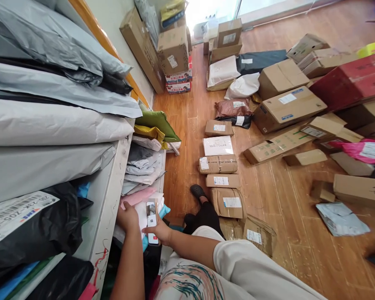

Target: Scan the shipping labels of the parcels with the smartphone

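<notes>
Down at six o'clock, beside the white shelf unit (108,216), the right hand (161,231) has its grip closed around a phone (151,223), held upright with the screen facing the camera. Just to the nine o'clock of it, the left hand (127,216) rests on the soft parcels (143,196) stacked on the lower shelf, fingers curled over their edge; whether it grips one cannot be told. Grey and white mailer bags (50,125) fill the upper shelves at nine o'clock. Across the wooden floor (284,208), from twelve to three o'clock, lie cardboard boxes (287,108), and a row of small packets (218,164) runs up the middle.
</notes>
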`<act>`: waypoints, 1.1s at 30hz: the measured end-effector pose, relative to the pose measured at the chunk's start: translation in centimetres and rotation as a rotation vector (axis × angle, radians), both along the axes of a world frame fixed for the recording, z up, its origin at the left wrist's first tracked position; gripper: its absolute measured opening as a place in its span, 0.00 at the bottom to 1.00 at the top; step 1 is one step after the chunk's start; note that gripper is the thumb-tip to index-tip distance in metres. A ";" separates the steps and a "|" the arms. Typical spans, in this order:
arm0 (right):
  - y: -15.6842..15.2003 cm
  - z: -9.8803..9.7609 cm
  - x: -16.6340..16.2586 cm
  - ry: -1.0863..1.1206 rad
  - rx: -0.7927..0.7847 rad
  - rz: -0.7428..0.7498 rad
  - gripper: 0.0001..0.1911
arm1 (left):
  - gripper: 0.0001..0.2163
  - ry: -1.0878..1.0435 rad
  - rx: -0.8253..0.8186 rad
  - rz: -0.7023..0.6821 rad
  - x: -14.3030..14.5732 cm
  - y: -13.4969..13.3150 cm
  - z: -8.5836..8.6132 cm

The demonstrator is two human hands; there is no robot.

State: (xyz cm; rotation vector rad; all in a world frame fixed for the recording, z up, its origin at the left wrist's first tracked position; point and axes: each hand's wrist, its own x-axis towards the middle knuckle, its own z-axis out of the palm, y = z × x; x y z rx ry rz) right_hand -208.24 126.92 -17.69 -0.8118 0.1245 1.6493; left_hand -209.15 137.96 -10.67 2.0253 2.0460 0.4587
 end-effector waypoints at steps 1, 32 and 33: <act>0.0 -0.1 0.0 0.000 0.000 0.011 0.44 | 0.21 0.001 -0.006 0.007 -0.8 -1.5 0.4; -1.0 6.2 7.3 0.068 0.263 0.101 0.31 | 0.23 0.587 0.197 -0.717 -9.7 -7.1 -0.6; -0.8 6.4 7.1 0.068 0.272 0.106 0.31 | 0.23 0.540 0.147 -0.698 -10.1 -7.2 -1.0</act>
